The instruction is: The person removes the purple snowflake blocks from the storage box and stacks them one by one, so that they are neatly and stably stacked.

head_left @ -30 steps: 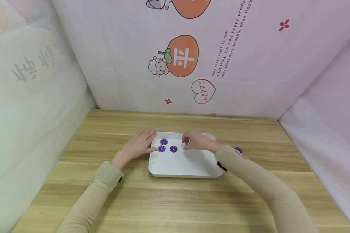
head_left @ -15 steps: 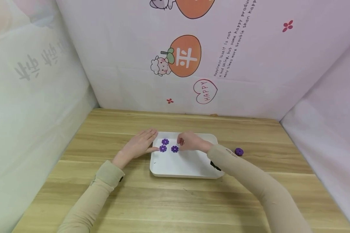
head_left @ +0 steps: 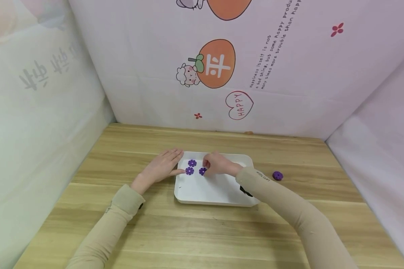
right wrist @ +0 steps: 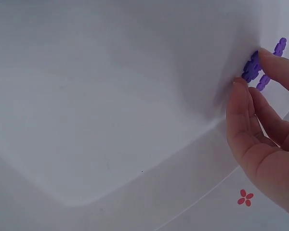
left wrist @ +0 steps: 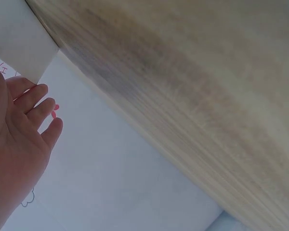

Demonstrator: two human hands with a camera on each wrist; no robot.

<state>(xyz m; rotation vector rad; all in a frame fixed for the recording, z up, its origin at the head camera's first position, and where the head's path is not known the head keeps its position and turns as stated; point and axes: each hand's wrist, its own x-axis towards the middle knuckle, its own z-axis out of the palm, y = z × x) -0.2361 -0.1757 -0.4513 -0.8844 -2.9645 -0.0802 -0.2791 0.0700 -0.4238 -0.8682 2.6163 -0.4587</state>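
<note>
Three purple flower-shaped discs lie in a white tray (head_left: 219, 190). Two of them, an upper disc (head_left: 192, 163) and a lower disc (head_left: 189, 171), are at its left end. The left hand (head_left: 159, 167) rests on the tray's left rim, fingers straight, thumb beside the lower disc; in the left wrist view the hand (left wrist: 21, 130) shows its palm side. The right hand (head_left: 219, 163) is at the third disc (head_left: 202, 171). The right wrist view shows the right hand (right wrist: 265, 130) with thumb and fingertip at the edges of that dark purple disc (right wrist: 251, 67), pinching it.
Another purple disc piece (head_left: 277, 176) lies on the wooden table (head_left: 202, 231) to the right of the tray. A printed cloth wall (head_left: 155, 101) stands behind the table, with white cloth at both sides.
The right hand has moved left across the tray to the third disc and now pinches it. The left hand has stayed at the tray's rim. The view has shifted slightly.
</note>
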